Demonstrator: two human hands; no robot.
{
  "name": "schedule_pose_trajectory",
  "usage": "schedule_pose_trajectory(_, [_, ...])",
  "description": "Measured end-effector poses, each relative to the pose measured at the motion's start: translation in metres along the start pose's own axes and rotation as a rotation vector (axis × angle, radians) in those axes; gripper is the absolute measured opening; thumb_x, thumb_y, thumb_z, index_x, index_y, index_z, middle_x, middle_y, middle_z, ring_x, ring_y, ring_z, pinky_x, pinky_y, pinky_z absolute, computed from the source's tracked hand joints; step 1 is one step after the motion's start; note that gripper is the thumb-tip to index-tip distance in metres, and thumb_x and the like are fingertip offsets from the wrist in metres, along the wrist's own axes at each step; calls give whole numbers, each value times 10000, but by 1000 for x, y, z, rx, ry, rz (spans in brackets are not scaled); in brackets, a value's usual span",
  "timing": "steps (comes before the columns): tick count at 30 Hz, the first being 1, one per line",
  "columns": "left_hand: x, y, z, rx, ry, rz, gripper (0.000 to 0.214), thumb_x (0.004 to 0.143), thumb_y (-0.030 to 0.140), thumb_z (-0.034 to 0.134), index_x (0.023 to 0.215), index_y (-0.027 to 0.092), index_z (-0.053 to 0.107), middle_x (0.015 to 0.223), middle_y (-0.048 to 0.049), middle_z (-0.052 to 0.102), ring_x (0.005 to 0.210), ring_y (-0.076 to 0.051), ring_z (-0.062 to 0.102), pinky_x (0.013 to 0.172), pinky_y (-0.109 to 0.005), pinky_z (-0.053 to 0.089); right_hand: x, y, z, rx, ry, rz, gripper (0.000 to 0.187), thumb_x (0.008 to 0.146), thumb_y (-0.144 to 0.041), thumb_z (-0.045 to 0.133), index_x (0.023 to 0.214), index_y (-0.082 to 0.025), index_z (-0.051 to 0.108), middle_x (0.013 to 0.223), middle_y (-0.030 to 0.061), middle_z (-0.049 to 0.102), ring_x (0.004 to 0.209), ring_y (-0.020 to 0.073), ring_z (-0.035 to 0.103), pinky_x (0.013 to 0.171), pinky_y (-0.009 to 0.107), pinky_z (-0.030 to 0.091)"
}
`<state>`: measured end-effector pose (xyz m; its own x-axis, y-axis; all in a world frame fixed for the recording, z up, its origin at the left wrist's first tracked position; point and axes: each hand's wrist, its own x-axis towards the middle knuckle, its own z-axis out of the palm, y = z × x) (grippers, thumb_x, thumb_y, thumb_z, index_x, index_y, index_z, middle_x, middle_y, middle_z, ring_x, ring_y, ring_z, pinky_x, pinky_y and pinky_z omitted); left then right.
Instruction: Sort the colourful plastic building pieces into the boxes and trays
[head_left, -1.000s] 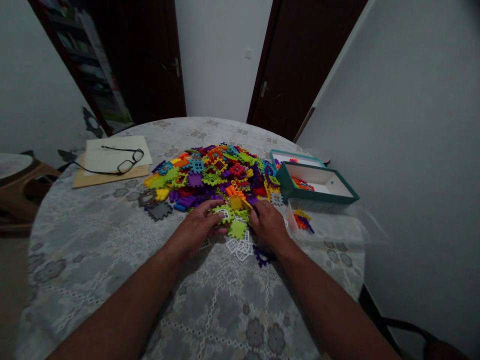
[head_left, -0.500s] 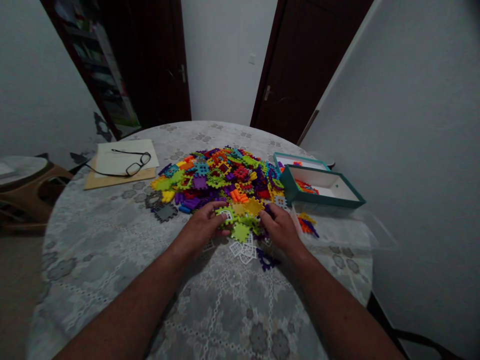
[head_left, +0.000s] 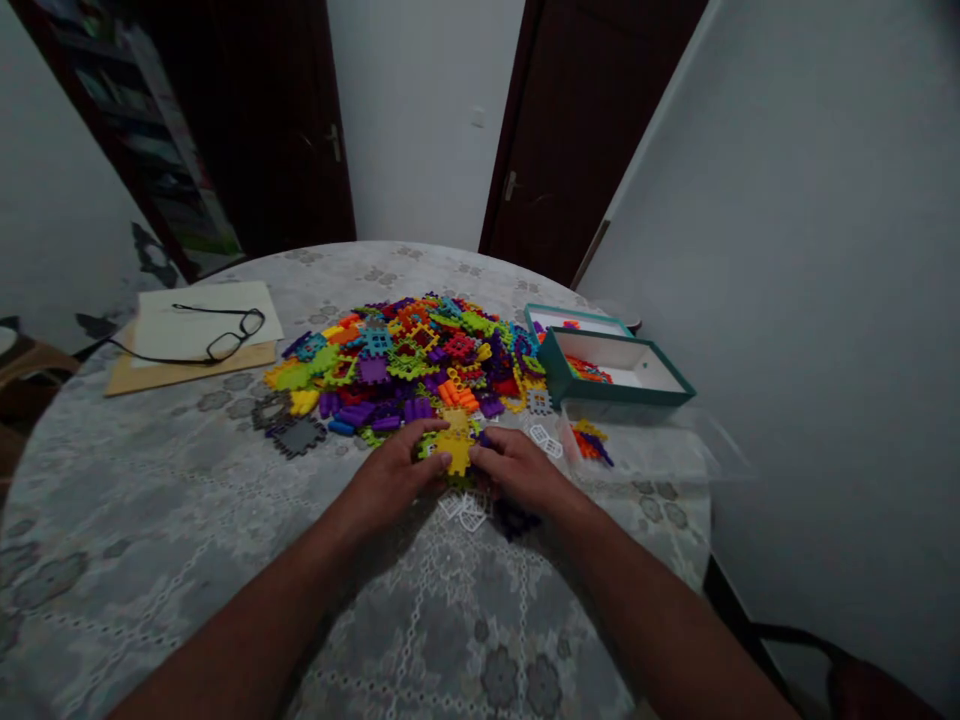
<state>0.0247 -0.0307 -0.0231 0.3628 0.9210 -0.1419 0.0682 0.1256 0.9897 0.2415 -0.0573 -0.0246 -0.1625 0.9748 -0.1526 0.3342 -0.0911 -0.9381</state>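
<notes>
In the head view my left hand [head_left: 397, 465] is closed on the left side of a yellow interlocking building tile [head_left: 456, 450], its thumb on the face. My right hand [head_left: 517, 468] grips the right side, thumb against the same tile. Lime-green pieces show around and under the yellow one; how they join is hidden by my fingers. White window-frame pieces [head_left: 466, 510] lie on the cloth just below the hands. A dark purple tile [head_left: 514, 520] rests by my right wrist. Behind my fingers rises a heap of coloured building tiles [head_left: 409, 345].
Round table with a patterned cloth [head_left: 172, 520]. Eyeglasses [head_left: 225, 340] lie on papers [head_left: 150, 310] at left. At right stand a green-edged box [head_left: 622, 385] and a clear plastic lid [head_left: 660, 455] with several loose pieces. Grey tiles [head_left: 296, 437] sit left of the heap.
The view has swung right, so the table's contents appear further left. The yellow tile has come nearer and over the green pieces, between both hands. Two white frames now show right of my right hand.
</notes>
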Motion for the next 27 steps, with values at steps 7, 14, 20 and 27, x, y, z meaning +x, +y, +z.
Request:
schedule_pose_trajectory(7, [-1,5,-2,-65,61,13,514,881,386,788,1359,222,690,1233,-128,742,907,-239,735,710,-353,659,3,4,-3,91,147,-53,317,1023,-532,608,907,-238,585,683,-64,586,503,113,574,441,206,421])
schedule_pose_trajectory(14, [0,-3,-2,-98,43,-25,547,923,411,756,1433,251,635,1430,-142,649,1117,-287,726,854,-424,702,1,0,3,198,199,-81,427,1028,-647,574,919,-237,628,765,-44,607,536,110,556,479,225,433])
schedule_pose_trajectory(20, [-7,5,5,-130,11,-68,534,874,440,812,1363,254,705,1483,-141,622,1186,-305,699,824,-377,699,-1,-4,14,-155,224,-275,344,1108,-441,528,981,-225,765,950,20,770,892,190,699,795,292,490])
schedule_pose_trajectory(27, [-8,1,7,-127,-65,-31,639,914,522,806,1488,308,625,1566,-131,586,1299,-324,665,862,-405,691,-3,-10,19,-252,260,-270,316,1119,-387,536,1066,-235,808,1005,33,812,914,201,729,820,293,475])
